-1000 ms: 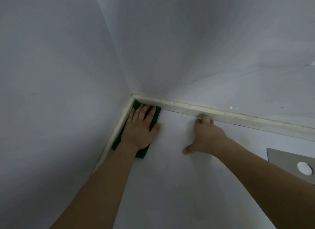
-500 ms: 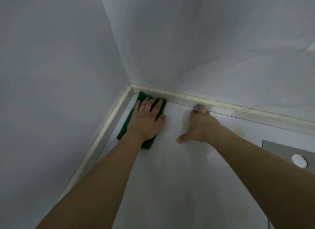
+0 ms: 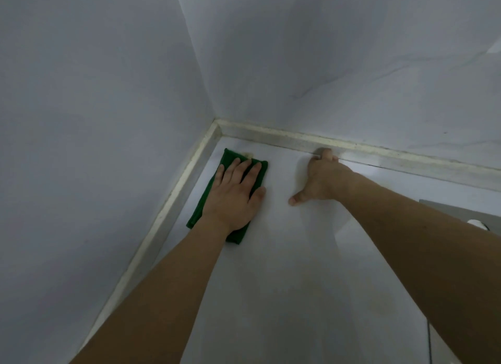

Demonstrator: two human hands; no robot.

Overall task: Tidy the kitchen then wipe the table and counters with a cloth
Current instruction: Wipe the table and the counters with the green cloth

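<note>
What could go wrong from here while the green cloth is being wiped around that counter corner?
1. The left hand presses the green cloth flat, slightly clear of the raised edging strip, so grime along the seam and in the corner may get missed.
2. A yellowish spot shows at the cloth's far edge; one pass might smear it rather than lift it.
3. The right hand braces against the back strip, so that patch stays unwiped unless it moves.

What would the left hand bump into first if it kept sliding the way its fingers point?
Probably the pale trim strip along the back wall. The left hand lies flat on the green cloth, fingers pointing up and slightly right, with only bare counter ahead.
</note>
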